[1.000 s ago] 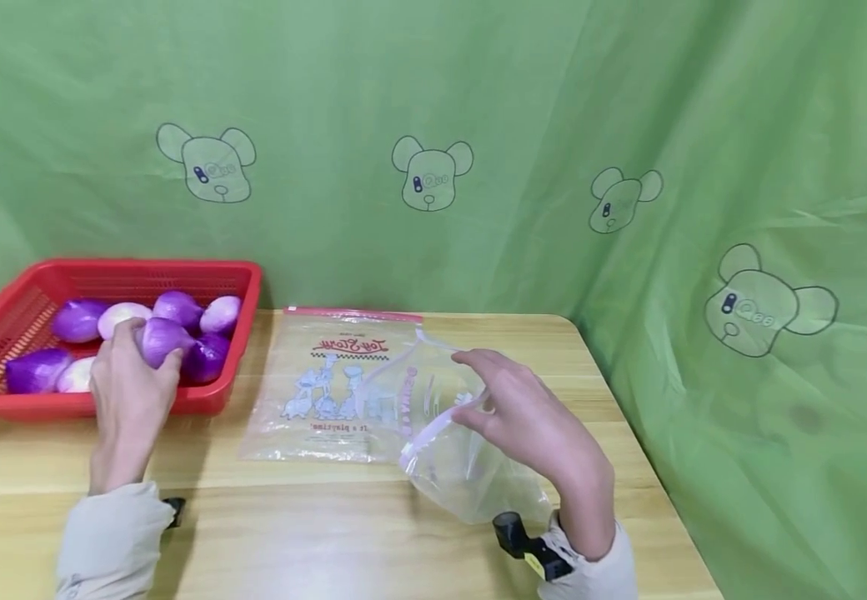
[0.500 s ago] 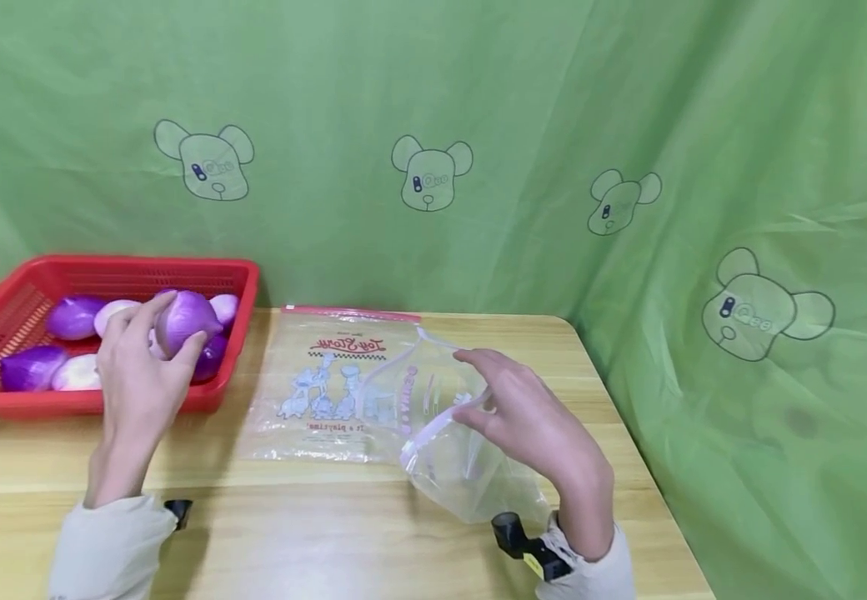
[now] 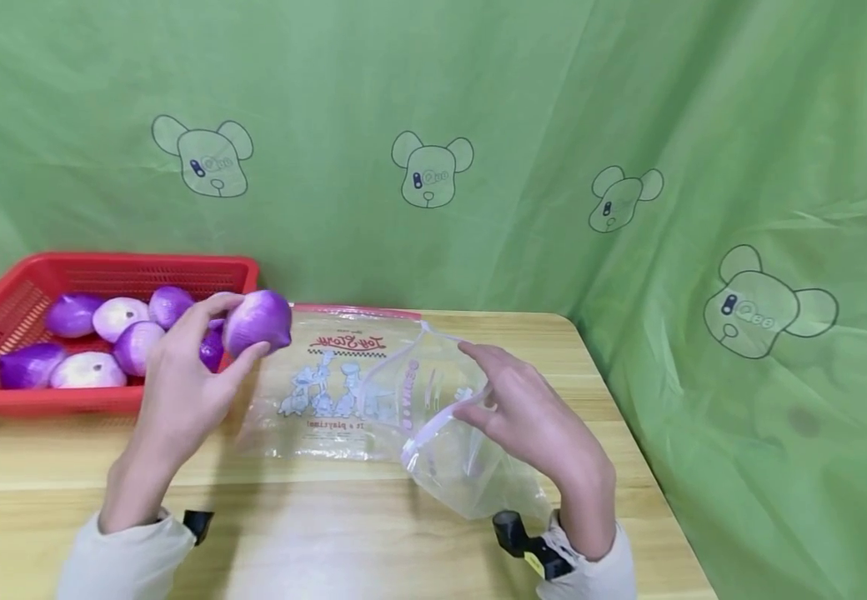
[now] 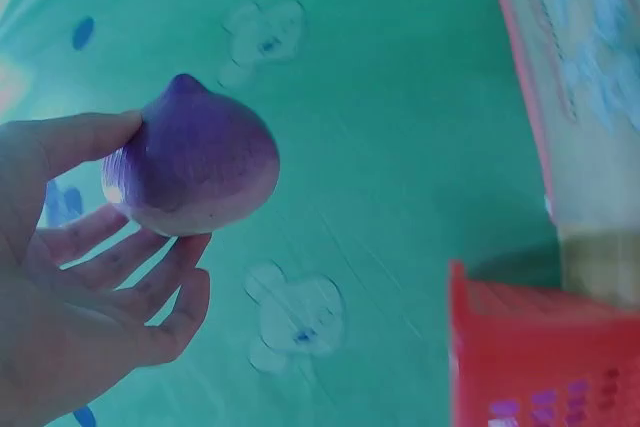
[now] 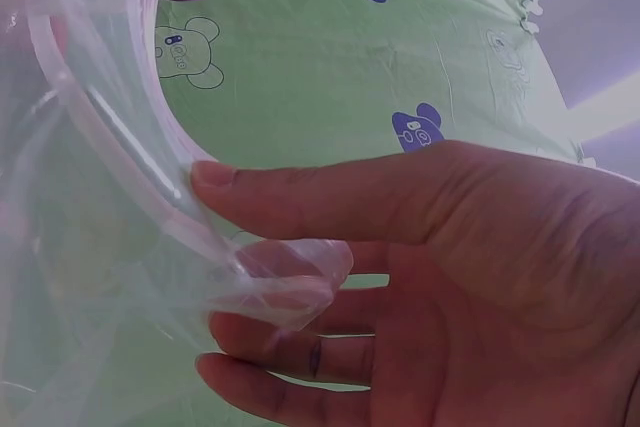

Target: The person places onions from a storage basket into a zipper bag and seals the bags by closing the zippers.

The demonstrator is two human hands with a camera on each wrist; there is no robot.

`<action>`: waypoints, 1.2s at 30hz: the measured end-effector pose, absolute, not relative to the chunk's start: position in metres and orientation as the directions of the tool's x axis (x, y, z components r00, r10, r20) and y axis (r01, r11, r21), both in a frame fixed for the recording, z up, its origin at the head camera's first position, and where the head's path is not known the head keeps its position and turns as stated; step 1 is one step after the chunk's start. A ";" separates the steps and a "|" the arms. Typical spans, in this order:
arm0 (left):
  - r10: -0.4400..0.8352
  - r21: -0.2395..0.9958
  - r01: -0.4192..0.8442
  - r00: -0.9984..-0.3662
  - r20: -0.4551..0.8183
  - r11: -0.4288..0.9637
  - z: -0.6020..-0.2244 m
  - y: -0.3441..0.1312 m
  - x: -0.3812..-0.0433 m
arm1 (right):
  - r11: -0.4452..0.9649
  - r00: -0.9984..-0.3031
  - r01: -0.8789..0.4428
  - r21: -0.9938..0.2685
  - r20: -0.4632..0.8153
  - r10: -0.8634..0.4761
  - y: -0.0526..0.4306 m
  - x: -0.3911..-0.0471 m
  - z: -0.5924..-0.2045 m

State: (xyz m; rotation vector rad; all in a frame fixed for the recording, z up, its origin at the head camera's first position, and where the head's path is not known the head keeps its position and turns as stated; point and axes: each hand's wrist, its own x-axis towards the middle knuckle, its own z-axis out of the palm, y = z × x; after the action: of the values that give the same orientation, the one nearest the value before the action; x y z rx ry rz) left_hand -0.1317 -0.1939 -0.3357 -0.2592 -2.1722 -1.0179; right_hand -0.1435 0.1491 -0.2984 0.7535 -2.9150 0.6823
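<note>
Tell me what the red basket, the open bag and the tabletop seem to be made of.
Red basket: probably plastic, slightly shiny; its walls have moulded-looking slots.
Open bag: likely thin plastic film, clear and glossy; it wrinkles and catches light.
Tabletop: wood or wood-look laminate; pale grain, with a soft reflection.

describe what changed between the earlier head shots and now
In the head view, the left hand has carried its purple onion rightward, from over the red basket to the basket's right edge. Nothing was newly gripped or let go. The right hand still holds the open bag at its mouth; the flat bag has stayed put.
</note>
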 end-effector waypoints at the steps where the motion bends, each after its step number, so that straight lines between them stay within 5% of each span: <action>1: -0.085 0.573 0.474 -0.717 0.692 0.668 -0.334 -0.190 -0.130 | 0.783 -0.880 -0.472 -0.404 0.159 -0.448 0.149 -0.143 -0.299; 14: 0.098 0.474 0.642 -0.649 0.755 0.603 -0.325 -0.152 -0.112 | 0.777 -0.878 -0.475 -0.413 0.168 -0.448 0.149 -0.138 -0.295; 36: 0.305 0.430 0.660 -0.704 0.642 0.617 -0.336 -0.117 -0.106 | 0.753 -0.850 -0.525 -0.397 0.191 -0.491 0.135 -0.117 -0.284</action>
State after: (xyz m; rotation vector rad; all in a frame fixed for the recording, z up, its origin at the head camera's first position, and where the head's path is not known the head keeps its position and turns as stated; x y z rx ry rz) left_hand -0.1063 -0.1169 -0.3360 -0.7590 -2.3240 -0.9086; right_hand -0.1172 0.1351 -0.2841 0.8328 -2.8706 0.6850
